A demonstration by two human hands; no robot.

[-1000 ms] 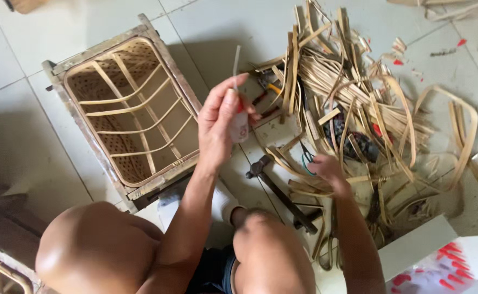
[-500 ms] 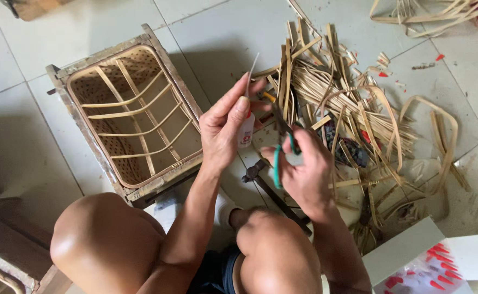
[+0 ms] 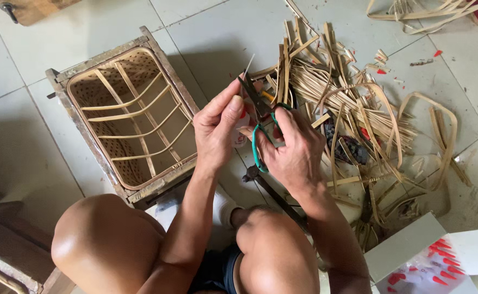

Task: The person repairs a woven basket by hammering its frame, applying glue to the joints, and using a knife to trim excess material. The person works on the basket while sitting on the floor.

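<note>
- Scissors with green loop handles and dark blades [image 3: 260, 122] sit in the right hand [image 3: 293, 149], fingers threaded through the loops and closed round them; the blades point up and to the left, toward the far side of the tiled floor [image 3: 211, 32].
- The blade tips meet a thin pale sliver of bamboo [image 3: 248, 65], which rises from the fingertips of the left hand [image 3: 217, 128]. That hand's thumb and fingers are pinched together on the sliver and on a small white object with a red mark [image 3: 240, 133], whose kind I cannot tell.
- The sliver lies just beyond the left fingers, its long axis running away from the person and leaning slightly right; the scissor blades run nearly alongside it. Whether the blades are parted or closed is too fine to tell.
- Both hands are touching or almost so, held above the floor in front of the knees.
- The sliver looks very narrow, straight and light-coloured, thinner than the strips around it.
- To the left stands a square wooden-framed woven bamboo basket [image 3: 127, 117], open side up.
- To the right spreads a loose heap of cut bamboo strips [image 3: 353, 109].
</note>
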